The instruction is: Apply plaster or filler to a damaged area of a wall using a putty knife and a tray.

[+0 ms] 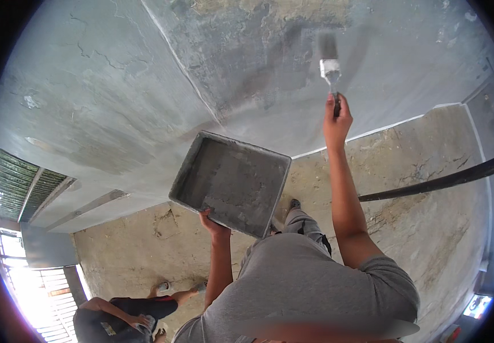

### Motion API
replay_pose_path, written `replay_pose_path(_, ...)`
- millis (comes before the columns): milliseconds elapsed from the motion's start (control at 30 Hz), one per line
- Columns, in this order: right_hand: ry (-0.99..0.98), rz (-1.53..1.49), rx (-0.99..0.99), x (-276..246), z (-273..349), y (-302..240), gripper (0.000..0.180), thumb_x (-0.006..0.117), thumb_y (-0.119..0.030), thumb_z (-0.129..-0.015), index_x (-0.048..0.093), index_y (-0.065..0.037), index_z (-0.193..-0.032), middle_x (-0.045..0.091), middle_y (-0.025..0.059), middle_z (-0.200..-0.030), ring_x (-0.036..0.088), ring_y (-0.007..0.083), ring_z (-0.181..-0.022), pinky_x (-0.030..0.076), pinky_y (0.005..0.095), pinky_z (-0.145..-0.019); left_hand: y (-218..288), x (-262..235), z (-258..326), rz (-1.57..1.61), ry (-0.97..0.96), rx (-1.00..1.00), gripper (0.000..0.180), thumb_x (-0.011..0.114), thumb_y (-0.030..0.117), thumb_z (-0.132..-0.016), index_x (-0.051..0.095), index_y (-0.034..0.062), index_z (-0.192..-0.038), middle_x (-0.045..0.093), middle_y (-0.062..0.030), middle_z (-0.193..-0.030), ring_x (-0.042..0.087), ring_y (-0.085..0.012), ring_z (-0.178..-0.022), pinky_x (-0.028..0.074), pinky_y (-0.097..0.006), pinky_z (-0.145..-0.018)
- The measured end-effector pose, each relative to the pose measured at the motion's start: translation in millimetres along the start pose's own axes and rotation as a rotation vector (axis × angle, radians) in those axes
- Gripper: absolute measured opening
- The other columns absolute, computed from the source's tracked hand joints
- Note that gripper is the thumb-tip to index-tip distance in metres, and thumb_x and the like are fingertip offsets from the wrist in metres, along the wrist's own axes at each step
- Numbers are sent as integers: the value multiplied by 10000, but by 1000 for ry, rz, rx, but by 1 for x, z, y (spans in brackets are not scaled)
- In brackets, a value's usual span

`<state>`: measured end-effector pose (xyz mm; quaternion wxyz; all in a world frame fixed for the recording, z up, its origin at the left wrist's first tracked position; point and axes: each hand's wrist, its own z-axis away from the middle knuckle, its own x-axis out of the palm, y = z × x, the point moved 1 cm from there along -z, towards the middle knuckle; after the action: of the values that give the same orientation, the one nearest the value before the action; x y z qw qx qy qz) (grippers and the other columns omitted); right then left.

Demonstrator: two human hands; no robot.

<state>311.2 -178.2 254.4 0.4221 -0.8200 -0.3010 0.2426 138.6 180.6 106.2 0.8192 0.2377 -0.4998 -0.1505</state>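
Note:
My right hand (338, 123) is closed round the dark handle of a paintbrush (330, 67), raised in front of the wall. The brush's wide bristles are blurred and lie at the grey wall (247, 63); its ferrule is smeared white and grey. With my left hand (215, 224) I grip the near left edge of a square grey tray (284, 188), my thumb over its rim and the other fingers hidden below. A layer of wet-looking grey paste covers the inside of this tray, which I hold at waist height.
At the lower left another person (110, 320) in dark clothes holds a grey cloth-like thing. A black pole (430, 186) slants in from the right. The stained concrete floor (138, 251) meets the wall along a pale edge. Barred windows (24, 183) let in light at the left.

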Motion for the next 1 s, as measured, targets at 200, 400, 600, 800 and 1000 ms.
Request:
replay_pose_path(200, -214, 416, 92, 21, 41, 132, 307, 593, -329, -935, 634, -26, -969, 681, 201, -799, 683, 376, -767, 539, 433, -674, -6, -3, -1, 39, -5, -27, 662, 586, 313, -698, 470, 105, -1316, 514, -104, -1267, 479, -330, -1183, 408, -467, -966)
replay_pose_path(400, -410, 638, 442, -6, 117, 231, 370, 624, -412, -834, 709, -54, -871, 685, 229, -893, 667, 411, -855, 526, 495, -779, -11, 1, 2, 34, -37, -60, 648, 590, 307, -711, 474, 104, -1317, 514, -90, -1280, 472, -319, -1202, 401, -460, -980)
replay_pose_path(600, -84, 215, -65, -10, -38, 39, 320, 668, -323, -912, 679, -16, -1000, 666, 105, -749, 612, 185, -643, 481, 319, -613, -16, 5, 0, -16, -34, -97, 613, 589, 285, -725, 485, 102, -1301, 518, -85, -1276, 477, -313, -1195, 402, -461, -985)
replay_pose_path(800, -33, -3, -15, -23, -55, -18, 278, 640, -272, -950, 671, -7, -1028, 610, 9, -720, 501, 65, -660, 437, 248, -608, -25, 0, -5, -15, -38, -107, 589, 594, 292, -726, 507, 98, -1275, 544, -83, -1242, 496, -317, -1172, 407, -449, -980)
replay_pose_path(1000, -415, 699, 248, -7, 55, 203, 364, 616, -399, -865, 713, -49, -892, 688, 224, -883, 670, 401, -874, 523, 488, -774, -29, 8, -2, 5, -92, -156, 583, 590, 281, -727, 513, 102, -1276, 546, -78, -1249, 497, -308, -1175, 412, -448, -977)
